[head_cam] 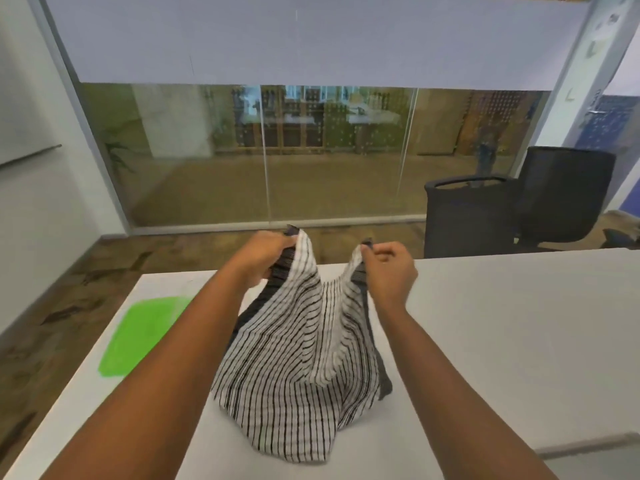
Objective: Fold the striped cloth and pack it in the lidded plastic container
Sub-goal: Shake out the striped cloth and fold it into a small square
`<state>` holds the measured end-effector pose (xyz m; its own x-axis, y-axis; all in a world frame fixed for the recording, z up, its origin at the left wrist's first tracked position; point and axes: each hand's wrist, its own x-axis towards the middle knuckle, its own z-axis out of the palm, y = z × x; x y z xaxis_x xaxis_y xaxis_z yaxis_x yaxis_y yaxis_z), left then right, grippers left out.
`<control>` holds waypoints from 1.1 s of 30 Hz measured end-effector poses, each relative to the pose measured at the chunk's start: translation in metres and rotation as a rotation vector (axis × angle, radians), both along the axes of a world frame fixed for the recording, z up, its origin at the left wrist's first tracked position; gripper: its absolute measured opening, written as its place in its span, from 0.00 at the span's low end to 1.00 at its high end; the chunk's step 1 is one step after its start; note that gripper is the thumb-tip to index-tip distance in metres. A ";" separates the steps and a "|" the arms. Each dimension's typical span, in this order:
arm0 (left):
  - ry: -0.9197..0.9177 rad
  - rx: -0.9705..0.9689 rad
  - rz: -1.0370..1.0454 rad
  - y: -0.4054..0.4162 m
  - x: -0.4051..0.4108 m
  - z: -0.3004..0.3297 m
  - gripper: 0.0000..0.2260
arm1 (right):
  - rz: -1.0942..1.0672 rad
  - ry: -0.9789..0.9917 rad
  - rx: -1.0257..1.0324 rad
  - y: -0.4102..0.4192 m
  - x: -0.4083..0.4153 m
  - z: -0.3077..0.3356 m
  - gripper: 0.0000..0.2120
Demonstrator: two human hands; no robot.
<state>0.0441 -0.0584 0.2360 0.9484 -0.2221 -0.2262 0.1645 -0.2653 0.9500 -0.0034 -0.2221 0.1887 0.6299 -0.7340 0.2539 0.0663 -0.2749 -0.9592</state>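
Hands [325,265], striped cloth [298,351]; green lid [138,337] beside.

striped cloth [298,341] lifted unfolded; green lid [138,336] flat.

soft woven cloth [294,341], matt table [502,323]

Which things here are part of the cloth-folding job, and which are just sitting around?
Part of the job:
- striped cloth, held up by two corners
- left hand and right hand, each pinching a corner
- green lid on the table

Just around:
- two black chairs
- glass wall
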 end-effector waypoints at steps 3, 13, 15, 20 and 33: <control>-0.032 0.053 -0.080 -0.017 -0.012 -0.001 0.11 | 0.084 -0.021 -0.082 0.026 -0.001 0.006 0.08; -0.009 -0.056 -0.042 -0.036 -0.022 -0.011 0.12 | 0.161 -0.057 -0.200 0.042 -0.006 0.001 0.06; -0.003 -0.085 -0.069 -0.037 -0.021 -0.011 0.15 | 0.204 -0.079 -0.253 0.045 -0.009 0.000 0.07; -0.044 -0.114 -0.073 -0.034 -0.015 -0.011 0.15 | 0.421 -0.086 -0.351 0.040 -0.013 0.002 0.14; -0.147 -0.156 -0.116 -0.017 -0.008 0.005 0.13 | 0.471 -0.212 -0.257 0.009 -0.006 0.011 0.16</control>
<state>0.0362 -0.0753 0.2408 0.9347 -0.3530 -0.0417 -0.0019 -0.1222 0.9925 -0.0096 -0.2134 0.1997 0.7899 -0.2845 0.5433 0.4217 -0.3912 -0.8180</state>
